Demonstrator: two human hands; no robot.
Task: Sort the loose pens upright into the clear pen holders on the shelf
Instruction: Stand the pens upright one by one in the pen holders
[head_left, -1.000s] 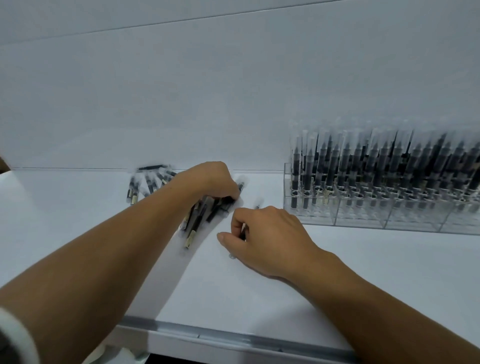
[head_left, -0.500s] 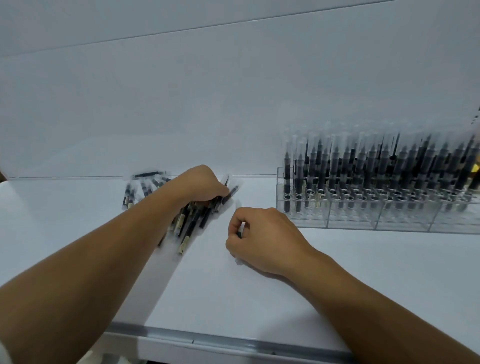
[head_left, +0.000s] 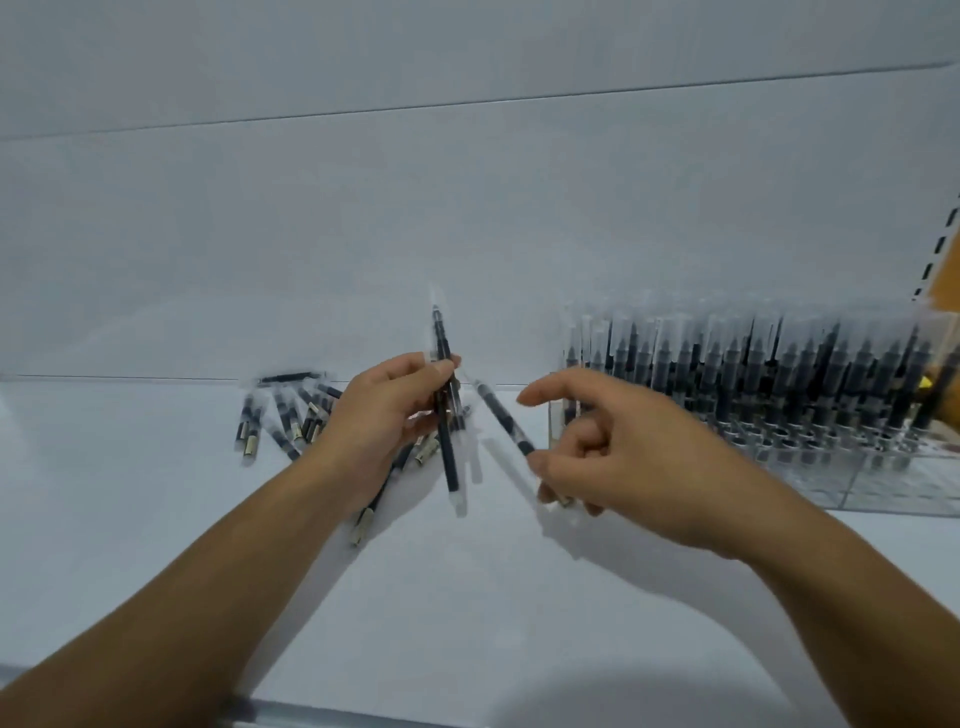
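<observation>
My left hand (head_left: 387, 431) is raised above the shelf and pinches a pen or two (head_left: 445, 415) near the middle, held almost upright. My right hand (head_left: 618, 457) holds another black pen (head_left: 501, 418) by its lower end, slanted up to the left, with the forefinger stretched out. A pile of loose black pens (head_left: 291, 415) lies flat on the white shelf behind and under my left hand. The clear pen holders (head_left: 883, 483) stand at the right, packed with several upright pens.
The white shelf surface (head_left: 467, 597) reaches to a metal front edge (head_left: 311, 714) at the bottom. A white back wall rises behind. An orange object (head_left: 948, 291) shows at the far right edge, beside the holders.
Both hands have lifted off the shelf. My left hand rose from the pile with pens pinched in it; my right hand lifted its pen and extended the forefinger.
</observation>
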